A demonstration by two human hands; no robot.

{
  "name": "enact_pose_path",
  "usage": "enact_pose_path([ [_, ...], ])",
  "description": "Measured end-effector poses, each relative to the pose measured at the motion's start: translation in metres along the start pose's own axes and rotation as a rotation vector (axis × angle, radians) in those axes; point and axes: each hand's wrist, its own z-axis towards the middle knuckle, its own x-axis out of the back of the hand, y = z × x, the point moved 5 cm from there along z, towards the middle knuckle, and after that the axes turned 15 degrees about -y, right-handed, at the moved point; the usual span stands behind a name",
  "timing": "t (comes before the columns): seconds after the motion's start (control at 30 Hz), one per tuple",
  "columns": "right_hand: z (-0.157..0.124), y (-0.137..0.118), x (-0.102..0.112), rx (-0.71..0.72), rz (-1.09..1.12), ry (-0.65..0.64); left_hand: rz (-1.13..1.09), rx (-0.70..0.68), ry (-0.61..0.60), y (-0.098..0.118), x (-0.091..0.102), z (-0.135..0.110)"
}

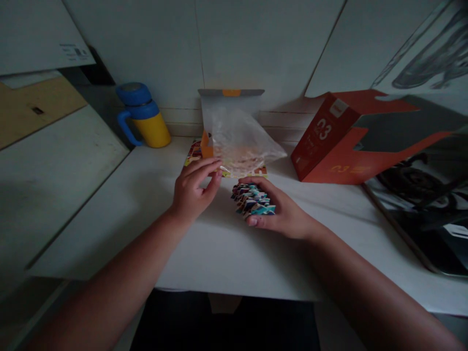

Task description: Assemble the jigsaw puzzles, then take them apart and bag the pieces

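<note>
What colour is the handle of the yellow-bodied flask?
The handle is blue, shown in the head view.

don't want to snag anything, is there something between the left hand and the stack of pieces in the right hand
Nothing visible stands between the left hand and the stack of pieces. The right hand grips the stack from its right, thumb on the near side. The clear plastic bag is farther back.

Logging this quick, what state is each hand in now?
Left hand: partly curled at the clear bag, grip unclear.
Right hand: closed, holding a stack of colorful pieces.
</note>
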Motion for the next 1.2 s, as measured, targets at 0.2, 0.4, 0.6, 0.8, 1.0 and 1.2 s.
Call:
enact_pose_path([
  [0.2,-0.006,-0.003,0.018,0.054,-0.047,0.232,-0.064,-0.014,0.053,0.017,0.001,-0.004],
  [0.4,-0.008,0.002,0.027,-0.009,-0.389,0.364,-0.159,0.043,-0.085,0.021,-0.016,-0.006],
  [0.6,-0.008,0.003,0.027,-0.007,-0.51,0.365,-0.267,-0.02,-0.2,0.026,-0.025,-0.005],
  [0.8,-0.007,0.001,0.027,0.02,-0.575,0.338,-0.395,0.0,-0.254,0.032,-0.025,-0.008],
  [1.0,-0.006,0.005,0.029,0.001,-0.626,0.302,-0.401,0.074,-0.279,0.03,-0.03,-0.012],
  [1.2,-0.006,0.004,0.026,0.051,-0.666,0.282,-0.232,0.204,-0.351,0.022,-0.041,-0.016],
])
